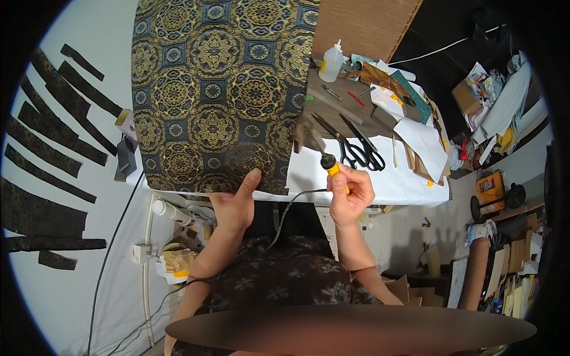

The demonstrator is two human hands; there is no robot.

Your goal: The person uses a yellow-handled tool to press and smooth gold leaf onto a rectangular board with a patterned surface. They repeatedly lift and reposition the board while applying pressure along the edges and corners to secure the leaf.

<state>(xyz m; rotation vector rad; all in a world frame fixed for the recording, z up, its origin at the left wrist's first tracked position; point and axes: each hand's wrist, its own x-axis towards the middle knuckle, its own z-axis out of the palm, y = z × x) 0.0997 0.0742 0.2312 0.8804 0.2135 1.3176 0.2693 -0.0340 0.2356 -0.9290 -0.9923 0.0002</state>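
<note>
A large sheet of patterned brocade fabric (219,89), dark blue with gold medallions, spans the left and middle of the table. My left hand (234,204) grips its near edge, thumb on top and fingers hidden underneath. In my right hand (354,196) is a corded soldering iron (333,169) with a yellow handle, pinched between thumb and fingers. Its metal end points away from me, close to the fabric's right edge, where the tip is blurred. Whether the tip touches the fabric I cannot tell.
Black-handled scissors (353,151) lie on white paper (392,184) right of the fabric. Beyond them stand a squeeze bottle (331,64) and a heap of scraps. The iron's cord (285,216) runs down past my lap. Dark fabric strips (44,207) hang on the left wall.
</note>
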